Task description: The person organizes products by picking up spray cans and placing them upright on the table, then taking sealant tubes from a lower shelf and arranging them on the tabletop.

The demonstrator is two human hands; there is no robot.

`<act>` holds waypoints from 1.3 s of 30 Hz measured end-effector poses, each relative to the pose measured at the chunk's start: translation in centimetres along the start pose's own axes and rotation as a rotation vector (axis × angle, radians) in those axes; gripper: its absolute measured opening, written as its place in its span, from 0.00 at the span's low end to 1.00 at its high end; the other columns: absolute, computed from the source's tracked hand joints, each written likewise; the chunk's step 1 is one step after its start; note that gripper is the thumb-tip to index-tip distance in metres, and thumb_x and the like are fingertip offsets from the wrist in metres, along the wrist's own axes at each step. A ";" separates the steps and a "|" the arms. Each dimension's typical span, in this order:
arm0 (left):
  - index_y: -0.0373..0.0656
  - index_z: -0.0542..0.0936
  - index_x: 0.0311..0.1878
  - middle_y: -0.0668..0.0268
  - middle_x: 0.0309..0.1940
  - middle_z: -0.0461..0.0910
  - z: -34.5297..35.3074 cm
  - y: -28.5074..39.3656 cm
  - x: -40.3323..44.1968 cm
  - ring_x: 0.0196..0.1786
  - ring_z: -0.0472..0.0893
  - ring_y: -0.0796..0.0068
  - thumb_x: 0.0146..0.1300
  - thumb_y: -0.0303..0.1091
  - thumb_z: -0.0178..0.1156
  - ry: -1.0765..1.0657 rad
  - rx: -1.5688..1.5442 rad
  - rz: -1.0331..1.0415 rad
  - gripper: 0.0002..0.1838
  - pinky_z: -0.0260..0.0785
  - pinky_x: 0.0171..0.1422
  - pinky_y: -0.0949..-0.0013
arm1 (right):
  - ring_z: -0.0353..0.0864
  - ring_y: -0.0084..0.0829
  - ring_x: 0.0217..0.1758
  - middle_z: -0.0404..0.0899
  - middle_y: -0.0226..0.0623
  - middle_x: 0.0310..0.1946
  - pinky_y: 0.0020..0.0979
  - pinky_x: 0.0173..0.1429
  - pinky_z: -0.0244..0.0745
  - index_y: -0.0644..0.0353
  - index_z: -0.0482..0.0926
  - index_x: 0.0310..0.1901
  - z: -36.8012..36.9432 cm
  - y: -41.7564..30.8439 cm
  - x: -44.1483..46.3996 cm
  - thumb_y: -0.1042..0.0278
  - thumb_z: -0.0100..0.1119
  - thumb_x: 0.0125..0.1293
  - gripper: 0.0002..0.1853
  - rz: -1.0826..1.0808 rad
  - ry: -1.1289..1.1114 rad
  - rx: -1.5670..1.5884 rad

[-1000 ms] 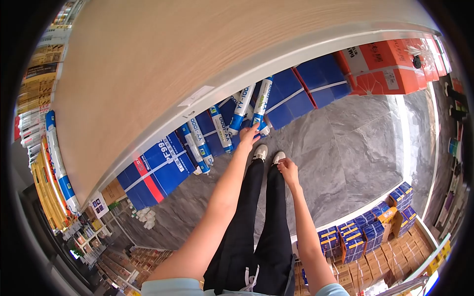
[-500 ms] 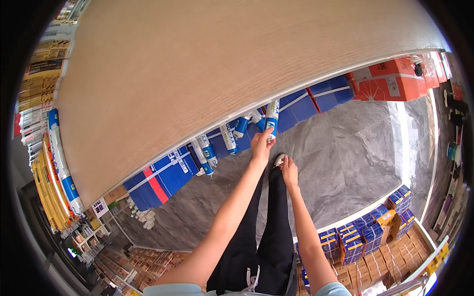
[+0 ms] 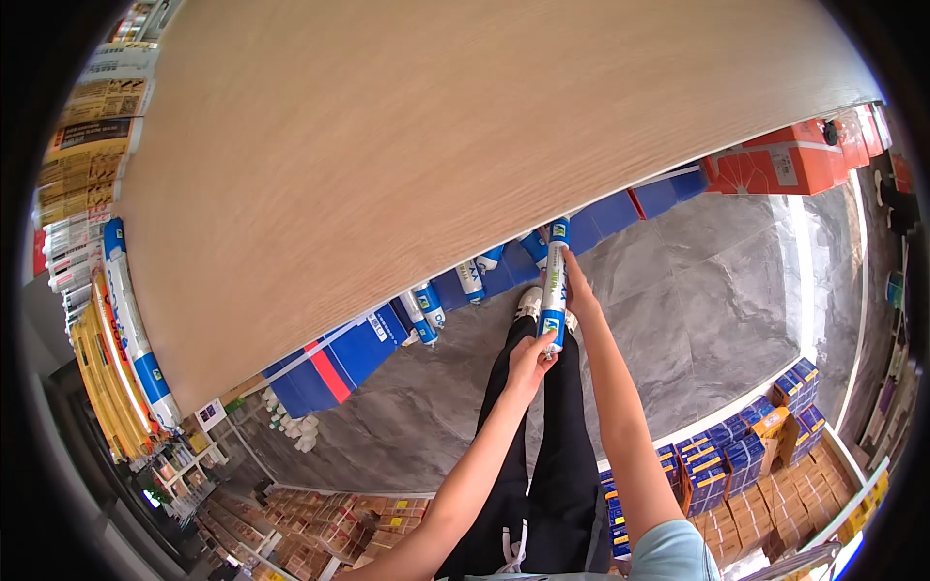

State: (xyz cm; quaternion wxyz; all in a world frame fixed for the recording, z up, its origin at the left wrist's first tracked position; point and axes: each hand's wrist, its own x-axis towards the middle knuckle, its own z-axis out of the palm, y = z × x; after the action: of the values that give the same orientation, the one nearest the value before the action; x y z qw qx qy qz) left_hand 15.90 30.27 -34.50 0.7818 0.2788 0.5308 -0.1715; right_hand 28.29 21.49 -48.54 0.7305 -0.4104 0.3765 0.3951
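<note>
Between both hands (image 3: 528,364) (image 3: 579,289), blue-white tube (image 3: 554,289)

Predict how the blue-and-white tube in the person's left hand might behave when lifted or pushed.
The blue-and-white tube seems fairly stiff, looking straight with the left hand gripping one end. Its rounded body suggests it may roll if pushed.

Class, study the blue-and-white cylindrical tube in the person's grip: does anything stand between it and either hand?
Nothing visible does. The left hand grips the near end of the blue-and-white cylindrical tube, and the right hand is alongside its right side, with no object seen between them.
</note>
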 end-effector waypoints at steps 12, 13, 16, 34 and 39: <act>0.44 0.73 0.34 0.64 0.33 0.79 -3.5 1.7 -2.7 0.36 0.79 0.76 0.62 0.34 0.65 -0.213 0.158 0.005 0.10 0.71 0.40 0.74 | 0.78 0.25 0.27 0.81 0.36 0.26 0.26 0.33 0.72 0.70 0.82 0.35 -0.2 0.3 -4.1 0.47 0.67 0.57 0.26 -0.237 0.374 -0.353; 0.42 0.74 0.38 0.64 0.37 0.78 -4.0 2.0 -3.4 0.39 0.79 0.75 0.63 0.34 0.64 -0.261 0.098 -0.029 0.09 0.72 0.43 0.73 | 0.74 0.20 0.26 0.78 0.30 0.23 0.25 0.32 0.67 0.68 0.83 0.29 2.3 -1.5 -8.4 0.46 0.67 0.58 0.26 -0.345 0.486 -0.487; 0.41 0.75 0.44 0.65 0.41 0.77 -4.8 3.1 -6.0 0.43 0.78 0.75 0.64 0.35 0.62 -0.334 0.080 0.012 0.11 0.73 0.48 0.70 | 0.78 0.21 0.30 0.82 0.35 0.25 0.26 0.38 0.72 0.70 0.85 0.35 4.3 -3.1 -14.3 0.44 0.68 0.57 0.28 -0.464 0.513 -0.510; 0.33 0.71 0.60 0.63 0.49 0.80 -1.3 7.1 -26.3 0.52 0.79 0.77 0.58 0.23 0.69 -0.360 0.564 0.719 0.27 0.72 0.59 0.73 | 0.80 0.20 0.38 0.85 0.36 0.34 0.24 0.47 0.73 0.69 0.83 0.43 14.3 -10.9 -40.4 0.65 0.71 0.57 0.17 -0.979 -0.027 -0.379; 0.37 0.66 0.60 0.60 0.47 0.81 -2.7 10.1 -33.2 0.50 0.81 0.77 0.58 0.25 0.69 -0.399 0.574 0.902 0.29 0.74 0.55 0.73 | 0.81 0.21 0.43 0.85 0.37 0.39 0.24 0.50 0.74 0.72 0.81 0.46 17.7 -11.6 -45.4 0.69 0.68 0.60 0.16 -0.939 -0.280 -0.415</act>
State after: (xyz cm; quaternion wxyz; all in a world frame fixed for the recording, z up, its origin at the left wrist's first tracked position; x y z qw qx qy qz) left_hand 7.07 38.99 -1.96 0.7555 0.6414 0.1334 -0.0073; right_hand 24.21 21.10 1.34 0.7754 -0.6142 -0.0349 0.1426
